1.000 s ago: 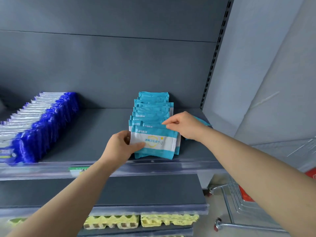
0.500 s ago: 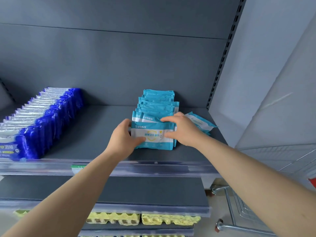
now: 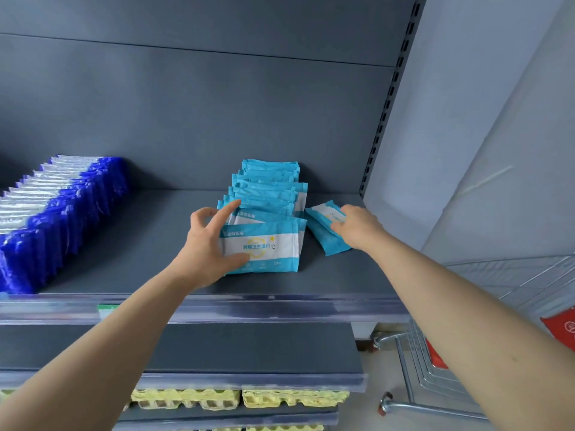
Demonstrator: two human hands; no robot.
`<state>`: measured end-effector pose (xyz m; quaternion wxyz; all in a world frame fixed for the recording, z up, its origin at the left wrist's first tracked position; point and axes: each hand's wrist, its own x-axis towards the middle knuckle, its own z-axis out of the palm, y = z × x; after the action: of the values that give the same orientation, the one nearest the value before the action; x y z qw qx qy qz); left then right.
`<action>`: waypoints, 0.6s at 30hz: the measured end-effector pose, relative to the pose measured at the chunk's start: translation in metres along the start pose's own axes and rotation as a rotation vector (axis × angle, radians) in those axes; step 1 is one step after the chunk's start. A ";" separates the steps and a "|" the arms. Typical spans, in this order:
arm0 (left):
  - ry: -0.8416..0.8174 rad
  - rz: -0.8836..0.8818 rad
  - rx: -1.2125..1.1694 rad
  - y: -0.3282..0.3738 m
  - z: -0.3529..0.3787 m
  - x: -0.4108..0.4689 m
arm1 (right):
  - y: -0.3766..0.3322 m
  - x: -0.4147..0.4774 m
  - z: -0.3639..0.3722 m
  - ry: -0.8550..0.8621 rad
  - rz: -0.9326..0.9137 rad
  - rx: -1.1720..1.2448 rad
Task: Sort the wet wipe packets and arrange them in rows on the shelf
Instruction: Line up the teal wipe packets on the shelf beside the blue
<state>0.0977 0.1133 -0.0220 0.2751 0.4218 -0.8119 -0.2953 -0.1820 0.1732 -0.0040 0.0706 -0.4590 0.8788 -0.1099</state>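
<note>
As right hand (image 3: 357,231) grips loose packets (image 3: 322,236), row (image 3: 267,194) stands.

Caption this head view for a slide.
Left hand holds the front teal packet; right hand grips loose packets beside it.

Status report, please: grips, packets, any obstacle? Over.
Left grip pinches front packet. Right grip holds loose packets beside row. No obstacle seen.

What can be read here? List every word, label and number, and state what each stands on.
"酒精卫生湿巾": middle of the front teal packet held by the left hand.
"10", its unit blurred: bottom of that packet.
Brand line at that packet's top left: blurred.
Loose teal packet under the right hand, blue packets, green shelf tag, red sign: too small or blurred to read.
</note>
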 end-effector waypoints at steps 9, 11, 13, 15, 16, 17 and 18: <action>0.018 0.002 0.114 0.007 -0.005 0.008 | -0.006 0.000 -0.017 -0.195 0.162 0.397; 0.049 0.001 0.139 0.005 -0.003 0.006 | -0.010 -0.003 -0.016 -0.166 0.158 0.375; 0.129 0.039 0.179 0.003 0.000 0.002 | -0.007 -0.005 -0.016 -0.142 0.170 0.421; 0.250 0.113 0.259 0.004 0.001 -0.003 | 0.003 -0.009 -0.020 -0.120 0.174 0.532; 0.312 0.167 0.316 0.005 0.002 -0.006 | 0.008 -0.011 -0.026 -0.107 0.156 0.601; 0.360 0.225 0.373 0.007 0.002 -0.008 | 0.014 -0.015 -0.033 -0.096 0.123 0.676; 0.385 0.280 0.414 0.007 0.003 -0.010 | 0.017 -0.021 -0.041 -0.090 0.078 0.750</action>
<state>0.0971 0.1255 -0.0206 0.3702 0.4010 -0.8380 0.0026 -0.1927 0.2055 0.0320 0.2763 -0.3718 0.7904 -0.4009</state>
